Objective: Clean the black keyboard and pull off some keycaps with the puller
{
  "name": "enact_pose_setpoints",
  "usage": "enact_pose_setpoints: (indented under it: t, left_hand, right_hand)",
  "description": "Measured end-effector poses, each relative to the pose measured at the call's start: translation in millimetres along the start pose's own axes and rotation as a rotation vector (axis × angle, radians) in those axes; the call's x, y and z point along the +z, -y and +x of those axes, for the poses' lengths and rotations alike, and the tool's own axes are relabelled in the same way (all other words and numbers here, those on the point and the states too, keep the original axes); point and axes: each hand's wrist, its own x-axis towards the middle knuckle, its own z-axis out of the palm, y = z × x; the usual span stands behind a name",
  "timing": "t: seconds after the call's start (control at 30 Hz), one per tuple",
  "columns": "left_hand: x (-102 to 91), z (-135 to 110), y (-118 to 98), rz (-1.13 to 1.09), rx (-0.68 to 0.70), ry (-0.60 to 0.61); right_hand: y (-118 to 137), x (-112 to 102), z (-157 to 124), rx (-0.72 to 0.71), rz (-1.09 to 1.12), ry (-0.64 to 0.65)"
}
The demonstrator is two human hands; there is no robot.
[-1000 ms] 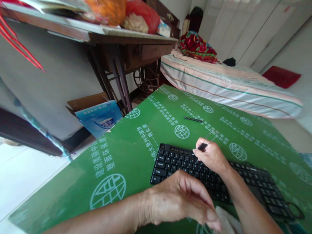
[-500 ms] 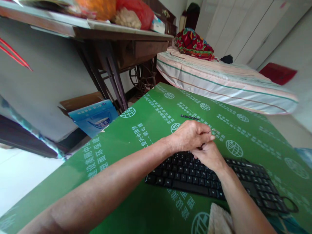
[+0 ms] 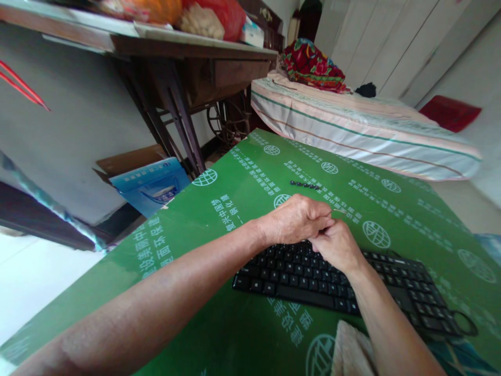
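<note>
A black keyboard [image 3: 309,279] lies on a green printed sheet [image 3: 203,271]. My left hand [image 3: 295,222] and my right hand [image 3: 338,248] meet above the keyboard's far edge, fingertips pinched together. Both hands are closed on a small thin tool whose tip [image 3: 340,211] pokes out past the fingers; its body is hidden by the fingers. A short row of small black keycaps [image 3: 304,185] rests on the sheet just beyond the hands.
A wooden treadle table [image 3: 188,68] with bags on top stands at the back left, a blue box [image 3: 151,185] beneath it. A striped mattress [image 3: 360,130] lies behind the sheet. A pale cloth [image 3: 352,350] sits near my right forearm.
My left hand came up from near the keyboard's front edge and joined the right hand at the far edge. The right hand drew slightly back, and its black-handled tool is now hidden.
</note>
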Motion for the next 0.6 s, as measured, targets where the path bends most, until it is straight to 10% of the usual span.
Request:
enact_pose_setpoints:
  t: [0.33, 0.6]
  left_hand:
    - [17.3, 11, -10, 0.231, -0.01, -0.047]
    - [6.9, -22, 22, 0.328, -0.182, -0.092]
  right_hand:
    - [-35, -3, 1, 0.105, 0.193, 0.101]
    - [-13, 1, -1, 0.142, 0.211, 0.042]
